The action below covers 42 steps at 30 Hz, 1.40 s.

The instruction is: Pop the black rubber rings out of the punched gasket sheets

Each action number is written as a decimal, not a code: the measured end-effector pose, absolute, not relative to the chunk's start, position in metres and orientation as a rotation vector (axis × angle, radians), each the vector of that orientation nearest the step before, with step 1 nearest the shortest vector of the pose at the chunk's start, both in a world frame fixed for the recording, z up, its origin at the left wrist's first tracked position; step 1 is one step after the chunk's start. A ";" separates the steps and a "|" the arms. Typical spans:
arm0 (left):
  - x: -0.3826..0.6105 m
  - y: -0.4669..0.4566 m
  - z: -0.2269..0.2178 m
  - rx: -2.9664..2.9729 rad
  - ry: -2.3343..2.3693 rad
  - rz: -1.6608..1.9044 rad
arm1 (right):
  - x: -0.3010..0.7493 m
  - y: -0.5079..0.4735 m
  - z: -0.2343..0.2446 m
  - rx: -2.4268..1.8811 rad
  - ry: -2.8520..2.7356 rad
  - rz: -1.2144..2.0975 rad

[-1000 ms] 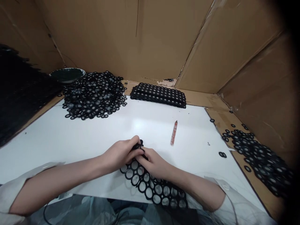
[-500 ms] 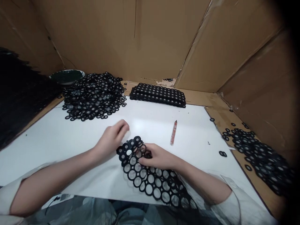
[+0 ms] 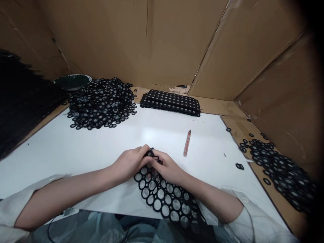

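Note:
A black mesh sheet of joined rings (image 3: pixel 160 194) hangs over the near edge of the white table, its upper end raised in my hands. My left hand (image 3: pixel 133 162) is closed on the left part of that end, fingers behind and thumb in front. From the other side my right hand (image 3: pixel 165 165) pinches the same end. Their thumb tips meet near a black ring at the top, and the fingers hide much of the edge there.
A heap of black rings (image 3: pixel 101 104) lies at the back left beside a green bowl (image 3: pixel 73 82). A folded stack of ring mesh (image 3: pixel 170 102) sits at the back. A pointed, wrapped tool (image 3: pixel 187 143) lies right of my hands. More loose rings (image 3: pixel 280 168) cover the cardboard at right.
My left hand has come down and right from above the table onto the mesh's upper end. My right hand keeps its hold, and the raised end is now gathered between both hands.

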State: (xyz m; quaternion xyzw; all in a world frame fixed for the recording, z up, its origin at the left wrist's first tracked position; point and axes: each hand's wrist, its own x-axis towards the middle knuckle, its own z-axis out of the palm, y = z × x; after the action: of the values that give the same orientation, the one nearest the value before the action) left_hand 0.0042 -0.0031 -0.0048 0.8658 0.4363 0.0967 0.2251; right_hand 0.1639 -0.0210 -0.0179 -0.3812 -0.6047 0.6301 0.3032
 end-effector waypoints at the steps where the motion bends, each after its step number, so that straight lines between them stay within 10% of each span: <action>1: 0.005 -0.004 -0.005 2.398 1.198 0.275 | 0.164 -0.022 -0.019 -1.007 -1.612 1.656; 10: -0.013 0.026 0.023 2.118 1.700 0.835 | 0.167 -0.023 -0.023 -1.112 -1.534 1.692; 21: -0.004 0.000 -0.005 2.666 1.381 0.199 | 0.161 -0.024 -0.022 -1.144 -1.469 1.507; 42: 0.008 -0.007 0.009 2.093 1.262 0.413 | 0.152 -0.026 -0.023 -1.123 -1.474 1.433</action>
State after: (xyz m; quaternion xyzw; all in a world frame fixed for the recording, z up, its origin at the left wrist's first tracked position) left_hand 0.0083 -0.0066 0.0086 0.7985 0.4813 0.1575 0.3255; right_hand 0.1522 -0.0256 -0.0229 -0.4417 -0.5797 0.5634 0.3891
